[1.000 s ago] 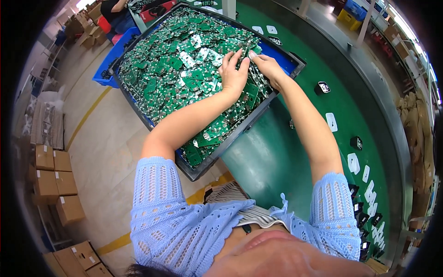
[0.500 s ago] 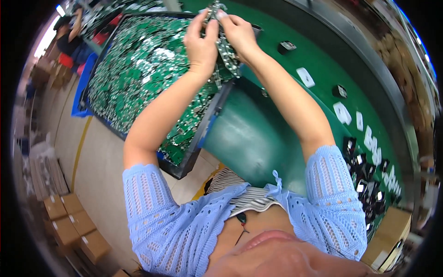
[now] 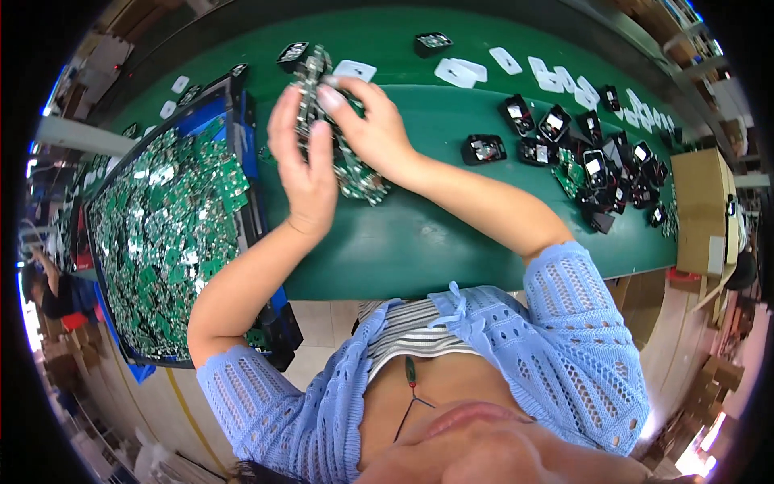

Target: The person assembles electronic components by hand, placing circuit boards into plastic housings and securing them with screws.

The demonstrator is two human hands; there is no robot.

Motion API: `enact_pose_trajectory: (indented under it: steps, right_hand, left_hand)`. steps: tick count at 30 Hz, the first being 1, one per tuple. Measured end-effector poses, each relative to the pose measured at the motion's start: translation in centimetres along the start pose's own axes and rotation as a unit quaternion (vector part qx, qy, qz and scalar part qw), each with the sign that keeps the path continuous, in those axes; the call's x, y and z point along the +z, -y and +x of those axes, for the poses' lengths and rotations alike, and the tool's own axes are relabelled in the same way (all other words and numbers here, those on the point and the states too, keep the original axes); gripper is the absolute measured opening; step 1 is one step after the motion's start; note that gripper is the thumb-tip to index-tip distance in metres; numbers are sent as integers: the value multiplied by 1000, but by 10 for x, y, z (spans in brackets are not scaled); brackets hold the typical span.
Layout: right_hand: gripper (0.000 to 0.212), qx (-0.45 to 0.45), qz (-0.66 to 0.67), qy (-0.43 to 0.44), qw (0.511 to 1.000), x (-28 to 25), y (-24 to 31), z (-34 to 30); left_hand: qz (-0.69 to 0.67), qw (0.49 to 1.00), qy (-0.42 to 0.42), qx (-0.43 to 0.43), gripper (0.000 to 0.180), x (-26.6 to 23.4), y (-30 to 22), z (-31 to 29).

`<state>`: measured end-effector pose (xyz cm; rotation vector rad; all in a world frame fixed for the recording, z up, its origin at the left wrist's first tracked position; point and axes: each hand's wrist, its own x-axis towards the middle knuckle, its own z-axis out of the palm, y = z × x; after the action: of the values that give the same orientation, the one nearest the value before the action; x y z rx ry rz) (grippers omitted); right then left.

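Observation:
My left hand (image 3: 302, 161) and my right hand (image 3: 367, 129) are raised together over the green table (image 3: 451, 234). Between them they hold a stack of small green circuit boards (image 3: 310, 77), fingers pinched on its upper end. More of the same boards (image 3: 359, 181) hang or lie just below my right palm; I cannot tell which. A dark tray (image 3: 242, 145) heaped with green circuit boards (image 3: 161, 234) stands to the left, beside my left forearm.
Several black housings (image 3: 597, 161) lie in a cluster at the right of the table, with white flat pieces (image 3: 459, 73) along the far edge. A cardboard box (image 3: 701, 210) sits at the far right. Another person (image 3: 48, 290) is at the left edge.
Both hands lifted a bunch of circuit boards out of the tray and carried it right, over the green table. The view swung right, so the tray now sits at the left.

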<state>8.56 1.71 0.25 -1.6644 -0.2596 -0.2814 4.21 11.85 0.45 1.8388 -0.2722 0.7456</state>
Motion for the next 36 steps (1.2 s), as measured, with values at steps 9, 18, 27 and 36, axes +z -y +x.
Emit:
enact_pose_trajectory:
  steps: [9,18,27,36]
  right_hand:
    - [36,25,-182,157,970,-126,-20,-43]
    - [31,-16,-320,367,873,-194,16,-22]
    - [46,-3,-542,-137,829,-400,-57,104]
    - [47,-21,-722,-2,691,-426,-134,129]
  left_hand:
    - [-136,930,262,-220,55,39,-11,-35]
    - [11,915,375,-148,37,43,-16,1]
    - [-32,948,272,-159,27,72,-3,65]
    - [-12,967,251,-33,27,116,-13,72]
